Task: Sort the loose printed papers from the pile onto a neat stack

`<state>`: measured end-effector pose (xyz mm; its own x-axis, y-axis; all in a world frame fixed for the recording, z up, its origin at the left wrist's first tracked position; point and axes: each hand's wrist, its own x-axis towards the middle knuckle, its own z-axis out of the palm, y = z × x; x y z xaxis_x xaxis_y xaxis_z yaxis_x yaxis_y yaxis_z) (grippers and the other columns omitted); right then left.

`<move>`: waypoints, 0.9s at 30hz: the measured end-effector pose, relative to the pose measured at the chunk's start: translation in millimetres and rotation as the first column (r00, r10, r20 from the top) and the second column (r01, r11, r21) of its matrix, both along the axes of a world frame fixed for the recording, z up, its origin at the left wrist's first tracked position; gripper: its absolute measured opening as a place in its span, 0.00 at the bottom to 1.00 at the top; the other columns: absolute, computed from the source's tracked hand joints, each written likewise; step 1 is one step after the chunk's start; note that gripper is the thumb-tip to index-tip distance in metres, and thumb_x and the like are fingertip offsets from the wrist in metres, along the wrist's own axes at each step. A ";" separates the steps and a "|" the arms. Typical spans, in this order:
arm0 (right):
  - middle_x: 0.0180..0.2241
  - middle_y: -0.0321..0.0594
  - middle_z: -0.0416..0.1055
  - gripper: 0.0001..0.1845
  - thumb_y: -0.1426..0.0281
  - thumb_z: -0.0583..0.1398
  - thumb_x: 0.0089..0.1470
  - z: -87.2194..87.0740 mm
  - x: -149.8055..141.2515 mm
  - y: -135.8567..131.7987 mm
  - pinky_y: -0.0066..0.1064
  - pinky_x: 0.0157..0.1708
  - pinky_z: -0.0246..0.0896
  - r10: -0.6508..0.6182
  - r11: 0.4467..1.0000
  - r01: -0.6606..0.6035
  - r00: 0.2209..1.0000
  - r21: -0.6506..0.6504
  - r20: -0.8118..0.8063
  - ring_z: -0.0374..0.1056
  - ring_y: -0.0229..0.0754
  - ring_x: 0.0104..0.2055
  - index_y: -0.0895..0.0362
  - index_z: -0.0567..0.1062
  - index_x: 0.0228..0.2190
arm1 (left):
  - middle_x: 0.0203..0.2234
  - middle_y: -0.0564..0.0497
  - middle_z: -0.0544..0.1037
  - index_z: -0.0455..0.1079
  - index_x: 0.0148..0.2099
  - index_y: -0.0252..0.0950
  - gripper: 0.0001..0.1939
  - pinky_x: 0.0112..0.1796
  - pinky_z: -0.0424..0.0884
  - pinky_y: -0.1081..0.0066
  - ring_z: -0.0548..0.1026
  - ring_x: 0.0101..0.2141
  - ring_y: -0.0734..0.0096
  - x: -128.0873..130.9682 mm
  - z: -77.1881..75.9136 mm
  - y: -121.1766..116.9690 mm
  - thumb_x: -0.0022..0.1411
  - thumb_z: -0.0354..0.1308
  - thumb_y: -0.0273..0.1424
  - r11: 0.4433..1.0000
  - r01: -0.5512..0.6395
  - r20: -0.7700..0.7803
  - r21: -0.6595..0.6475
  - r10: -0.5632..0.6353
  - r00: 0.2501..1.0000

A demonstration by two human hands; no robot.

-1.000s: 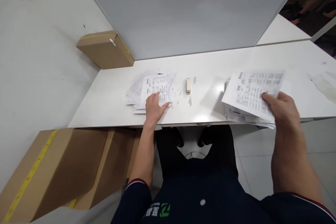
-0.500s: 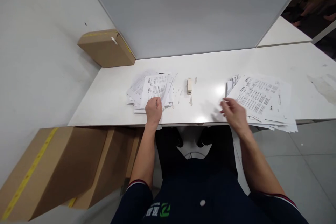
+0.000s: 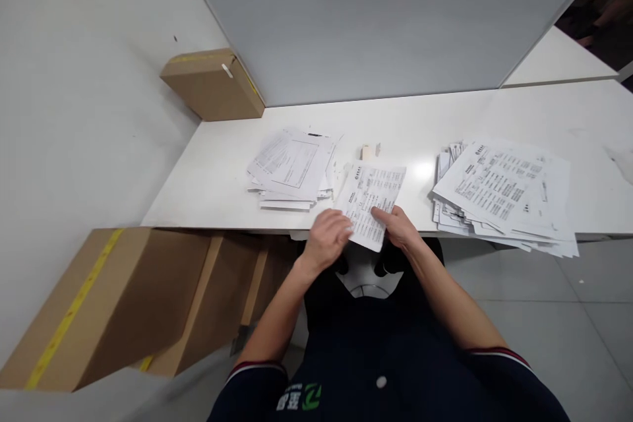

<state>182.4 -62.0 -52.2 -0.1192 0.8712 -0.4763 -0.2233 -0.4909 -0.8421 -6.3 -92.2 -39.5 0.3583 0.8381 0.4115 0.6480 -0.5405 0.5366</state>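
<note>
Now, printed sheet (image 3: 372, 196) off left pile (image 3: 295, 161), pinched in right hand (image 3: 400, 227)

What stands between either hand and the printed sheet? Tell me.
Nothing visible: the right hand holds the printed sheet directly. The left hand is at the sheet's near left edge, nothing showing between. The beige block lies beyond the sheet.

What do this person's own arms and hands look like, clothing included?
Both the left hand and right hand are ungloved, with no watch visible. The short, dark navy sleeves are edged in red and white. The matching shirt carries a green-and-white logo and a pale round button.
</note>
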 end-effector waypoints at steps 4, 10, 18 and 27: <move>0.40 0.47 0.74 0.17 0.68 0.62 0.45 -2.5 17.6 -6.7 0.38 0.40 0.68 -0.017 1.000 0.016 0.999 0.026 0.043 0.70 0.49 0.42 0.60 0.72 0.39 | 0.37 0.46 0.74 0.67 0.38 0.39 0.10 0.50 0.61 0.56 0.68 0.45 0.61 -43.9 6.9 48.3 0.61 0.46 0.35 0.868 -0.496 -0.028 0.018 0.496 0.868; 0.39 0.46 0.74 0.17 0.67 0.62 0.44 -8.8 17.6 -8.2 0.39 0.39 0.68 -0.013 0.997 0.006 0.996 0.079 0.087 0.70 0.49 0.42 0.60 0.74 0.38 | 0.50 0.36 0.61 0.61 0.47 0.35 0.31 0.49 0.58 0.46 0.57 0.53 0.43 -92.7 20.6 118.2 0.44 0.60 0.46 0.524 -0.804 -0.339 -0.280 0.730 0.594; 0.43 0.46 0.72 0.18 0.67 0.62 0.43 -7.5 16.9 -9.4 0.37 0.40 0.68 0.005 0.994 -0.015 0.996 0.112 0.086 0.70 0.48 0.43 0.60 0.73 0.38 | 0.41 0.40 0.71 0.64 0.42 0.33 0.28 0.45 0.66 0.55 0.68 0.45 0.50 -112.8 28.4 143.2 0.39 0.65 0.40 0.522 -0.734 -0.323 -0.433 0.670 0.668; 0.37 0.45 0.75 0.16 0.64 0.61 0.46 -15.8 18.0 -6.4 0.37 0.38 0.68 -0.035 0.998 0.038 0.997 0.053 -0.064 0.71 0.46 0.39 0.60 0.73 0.37 | 0.35 0.49 0.77 0.68 0.40 0.36 0.18 0.36 0.72 0.54 0.75 0.36 0.59 -49.4 52.4 75.5 0.48 0.62 0.40 0.821 -0.051 0.653 -0.568 0.488 0.579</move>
<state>200.4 -68.4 -68.0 -0.1153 0.8997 -0.4210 -0.2938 -0.4358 -0.8507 -55.7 -16.6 12.8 -0.1706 0.9847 -0.0364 -0.0339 0.0310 0.9989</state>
